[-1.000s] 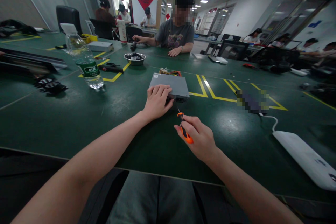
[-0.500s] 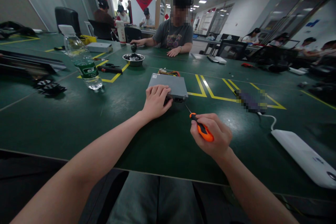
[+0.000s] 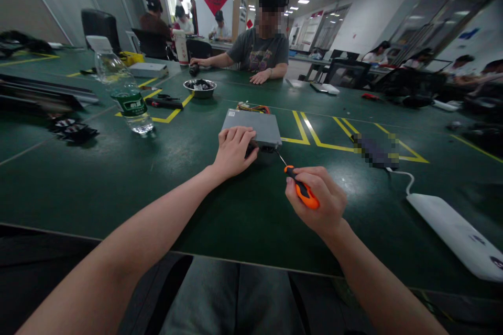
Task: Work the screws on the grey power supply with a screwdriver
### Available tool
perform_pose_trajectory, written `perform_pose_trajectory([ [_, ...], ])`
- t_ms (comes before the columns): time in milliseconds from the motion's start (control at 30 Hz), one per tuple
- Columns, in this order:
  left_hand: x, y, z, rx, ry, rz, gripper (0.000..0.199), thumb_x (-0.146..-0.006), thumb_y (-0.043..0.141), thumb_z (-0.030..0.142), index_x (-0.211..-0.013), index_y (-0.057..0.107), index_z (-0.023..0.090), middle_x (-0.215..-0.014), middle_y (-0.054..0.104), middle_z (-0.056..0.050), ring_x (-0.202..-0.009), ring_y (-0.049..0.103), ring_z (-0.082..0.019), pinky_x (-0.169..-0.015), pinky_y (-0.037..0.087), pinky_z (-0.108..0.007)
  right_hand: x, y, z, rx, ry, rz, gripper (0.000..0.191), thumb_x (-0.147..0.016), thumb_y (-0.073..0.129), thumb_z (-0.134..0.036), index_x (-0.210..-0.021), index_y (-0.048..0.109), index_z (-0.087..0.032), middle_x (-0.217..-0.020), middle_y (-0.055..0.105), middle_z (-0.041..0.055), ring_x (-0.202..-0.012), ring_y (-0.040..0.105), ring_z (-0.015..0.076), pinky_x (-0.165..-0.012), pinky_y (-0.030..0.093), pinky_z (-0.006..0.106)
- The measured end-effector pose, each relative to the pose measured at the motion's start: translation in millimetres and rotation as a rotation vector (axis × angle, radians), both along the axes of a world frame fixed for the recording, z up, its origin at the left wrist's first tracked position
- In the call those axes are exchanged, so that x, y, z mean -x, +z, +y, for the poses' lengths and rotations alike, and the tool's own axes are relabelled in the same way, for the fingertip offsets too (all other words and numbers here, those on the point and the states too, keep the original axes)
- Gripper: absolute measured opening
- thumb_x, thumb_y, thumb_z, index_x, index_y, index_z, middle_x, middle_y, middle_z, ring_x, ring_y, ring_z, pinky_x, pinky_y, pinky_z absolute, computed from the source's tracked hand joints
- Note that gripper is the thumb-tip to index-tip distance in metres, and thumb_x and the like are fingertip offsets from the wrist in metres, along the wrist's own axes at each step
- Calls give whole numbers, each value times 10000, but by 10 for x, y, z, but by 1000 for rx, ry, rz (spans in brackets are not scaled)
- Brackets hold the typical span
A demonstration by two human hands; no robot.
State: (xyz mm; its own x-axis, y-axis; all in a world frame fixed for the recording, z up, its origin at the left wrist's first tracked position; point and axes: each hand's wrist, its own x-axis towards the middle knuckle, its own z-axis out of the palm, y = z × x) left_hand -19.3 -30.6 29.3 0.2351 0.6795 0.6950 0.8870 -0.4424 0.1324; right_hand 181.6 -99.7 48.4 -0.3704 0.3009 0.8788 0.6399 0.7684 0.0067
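Note:
A grey metal computer power supply [image 3: 259, 125] lies flat on the green table, its bundle of coloured wires at the far side. My left hand [image 3: 234, 151] is closed over its near left part, fingers on the top and thumb along the front side. In my right hand [image 3: 320, 199] is an orange and black screwdriver [image 3: 304, 192], gripped by its handle. The thin shaft points away from me, and its tip is at the near right corner of the power supply. Whether the tip sits in a screw is too small to tell.
To the left stand a water bottle [image 3: 128, 97] and a metal bowl [image 3: 199, 93] of small dark parts. A white power bank [image 3: 451, 233] is cabled to a blurred device [image 3: 375, 151] at the right. Opposite sits a person [image 3: 259, 47] with one hand on a dark object.
The screwdriver has moved slightly up and forward, bringing its tip to the power supply's corner. My left hand stays put. The person opposite has shifted a dark object a little left.

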Motion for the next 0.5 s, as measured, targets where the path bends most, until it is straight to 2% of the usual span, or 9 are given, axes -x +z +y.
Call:
perform_pose_trajectory([
  [500, 0, -7, 10, -17, -5, 7, 310, -811, 501, 315, -1099, 468, 202, -1180, 531, -67, -1110, 420, -246, -925, 246, -410, 10, -1, -11, 0, -9, 2, 216, -680, 622, -94, -830, 500, -190, -794, 584, 28, -685, 580, 139, -574, 489, 261],
])
